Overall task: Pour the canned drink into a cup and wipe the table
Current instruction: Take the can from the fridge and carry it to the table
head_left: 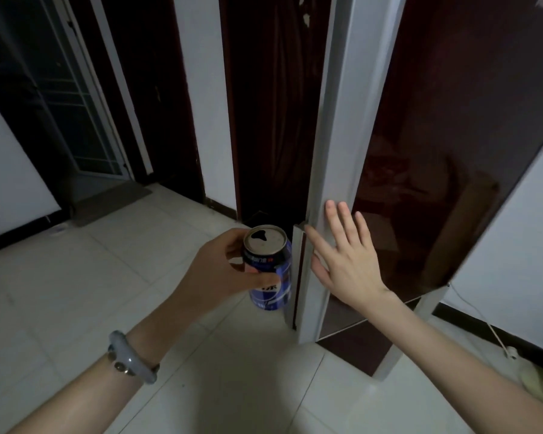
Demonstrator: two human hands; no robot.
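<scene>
The left hand curls round a blue can, held upright just beside the door edge. The right hand lies flat on it, fingers straight. The can's top looks open, so a jolt while shoving could slosh drink onto the tiles. The label's white writing is too blurred to read.

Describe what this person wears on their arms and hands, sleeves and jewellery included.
Both arms are bare as far as the view shows, with no sleeves. The left hand and right hand are ungloved, and no rings show. The only thing worn is a smooth, pale grey-blue bangle on the left wrist, set with a few darker round beads. The right wrist carries nothing.
</scene>
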